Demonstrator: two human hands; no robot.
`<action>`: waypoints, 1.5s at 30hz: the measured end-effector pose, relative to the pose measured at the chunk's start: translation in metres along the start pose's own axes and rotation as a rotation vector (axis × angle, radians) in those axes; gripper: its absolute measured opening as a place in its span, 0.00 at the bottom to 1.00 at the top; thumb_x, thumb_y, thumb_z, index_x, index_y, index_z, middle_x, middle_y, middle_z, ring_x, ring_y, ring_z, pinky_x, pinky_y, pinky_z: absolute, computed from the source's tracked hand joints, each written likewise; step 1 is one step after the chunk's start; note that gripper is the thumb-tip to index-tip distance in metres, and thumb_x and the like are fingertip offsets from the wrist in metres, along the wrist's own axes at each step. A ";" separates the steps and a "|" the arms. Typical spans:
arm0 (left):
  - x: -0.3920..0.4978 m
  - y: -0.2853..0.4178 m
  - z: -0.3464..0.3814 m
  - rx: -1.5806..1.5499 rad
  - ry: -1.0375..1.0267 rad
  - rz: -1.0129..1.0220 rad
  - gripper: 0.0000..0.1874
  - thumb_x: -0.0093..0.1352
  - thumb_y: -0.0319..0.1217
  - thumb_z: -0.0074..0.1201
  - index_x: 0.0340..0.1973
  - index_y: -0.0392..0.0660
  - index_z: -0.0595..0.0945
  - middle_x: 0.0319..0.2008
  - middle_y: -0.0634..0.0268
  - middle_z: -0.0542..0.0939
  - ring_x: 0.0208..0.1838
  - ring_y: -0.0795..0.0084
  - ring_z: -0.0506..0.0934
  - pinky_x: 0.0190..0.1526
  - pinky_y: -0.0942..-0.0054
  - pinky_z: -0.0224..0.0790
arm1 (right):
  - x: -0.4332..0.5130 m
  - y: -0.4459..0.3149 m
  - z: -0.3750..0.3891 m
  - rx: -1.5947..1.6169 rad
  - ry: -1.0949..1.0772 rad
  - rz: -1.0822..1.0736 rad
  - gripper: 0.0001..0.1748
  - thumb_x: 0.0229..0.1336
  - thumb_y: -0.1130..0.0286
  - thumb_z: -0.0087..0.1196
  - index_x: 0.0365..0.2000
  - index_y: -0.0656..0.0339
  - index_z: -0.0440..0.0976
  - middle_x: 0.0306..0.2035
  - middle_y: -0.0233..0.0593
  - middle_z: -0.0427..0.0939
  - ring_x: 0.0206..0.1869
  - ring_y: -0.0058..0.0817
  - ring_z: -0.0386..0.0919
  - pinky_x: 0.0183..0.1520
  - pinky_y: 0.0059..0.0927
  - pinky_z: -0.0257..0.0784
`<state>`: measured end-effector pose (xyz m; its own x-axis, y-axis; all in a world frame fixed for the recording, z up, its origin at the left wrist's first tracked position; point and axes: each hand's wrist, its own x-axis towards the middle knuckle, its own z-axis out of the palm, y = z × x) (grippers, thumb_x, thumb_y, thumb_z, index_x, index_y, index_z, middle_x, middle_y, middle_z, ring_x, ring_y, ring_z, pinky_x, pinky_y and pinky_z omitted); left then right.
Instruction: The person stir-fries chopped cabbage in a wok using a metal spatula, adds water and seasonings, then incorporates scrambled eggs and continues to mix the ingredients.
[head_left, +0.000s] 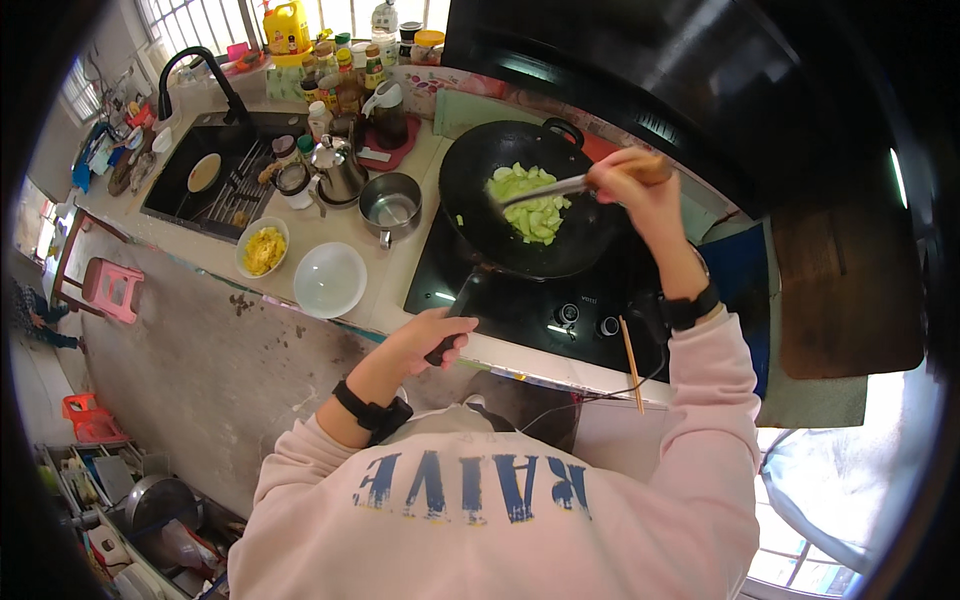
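Observation:
A black wok (480, 157) stands on the glass cooktop (517, 322), with sliced pale green vegetable (529, 214) lying in its middle. Closed around the wok's long black handle is my left hand (427, 341), near the counter's front edge. My right hand (637, 191), above the wok's right side, grips the wooden handle of a metal spatula (544, 191). The spatula's blade end touches the vegetable slices at their left side. Left of the cooktop are a steel saucepan (390, 202), a white bowl (330, 280) and a smaller bowl of yellow food, seemingly cooked egg (265, 250).
Chopsticks (631, 360) jut over the counter's front edge, beside a black cable. A steel kettle (337, 169), a dark jug (388, 116) and several bottles stand behind the saucepan. The black sink (210, 165) is farther left. A range hood (637, 90) hangs behind the wok.

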<state>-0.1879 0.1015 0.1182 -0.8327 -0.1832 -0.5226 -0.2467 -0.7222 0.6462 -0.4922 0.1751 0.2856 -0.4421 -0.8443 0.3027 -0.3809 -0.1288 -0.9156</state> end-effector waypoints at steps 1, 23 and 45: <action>0.000 0.000 -0.001 0.003 0.004 -0.012 0.12 0.72 0.36 0.59 0.33 0.46 0.73 0.23 0.71 0.73 0.18 0.78 0.70 0.18 0.75 0.62 | 0.007 -0.003 -0.005 0.006 0.143 0.019 0.06 0.55 0.73 0.66 0.32 0.65 0.81 0.30 0.37 0.83 0.31 0.22 0.83 0.31 0.22 0.80; 0.002 -0.005 -0.005 -0.040 -0.021 0.004 0.12 0.71 0.36 0.60 0.31 0.46 0.74 0.22 0.70 0.73 0.19 0.77 0.71 0.19 0.74 0.62 | 0.043 -0.041 -0.023 -0.065 0.261 0.039 0.08 0.52 0.73 0.67 0.32 0.66 0.81 0.31 0.39 0.83 0.32 0.25 0.84 0.31 0.21 0.81; 0.001 -0.002 -0.005 0.001 -0.035 -0.009 0.13 0.71 0.36 0.59 0.33 0.46 0.70 0.23 0.71 0.72 0.19 0.77 0.69 0.19 0.73 0.61 | -0.046 0.056 -0.032 0.169 0.648 0.389 0.13 0.56 0.65 0.67 0.36 0.64 0.80 0.27 0.38 0.80 0.23 0.26 0.81 0.28 0.27 0.83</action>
<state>-0.1863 0.0997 0.1134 -0.8473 -0.1529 -0.5087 -0.2551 -0.7228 0.6422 -0.5191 0.2235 0.2283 -0.9256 -0.3785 -0.0024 0.0052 -0.0064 -1.0000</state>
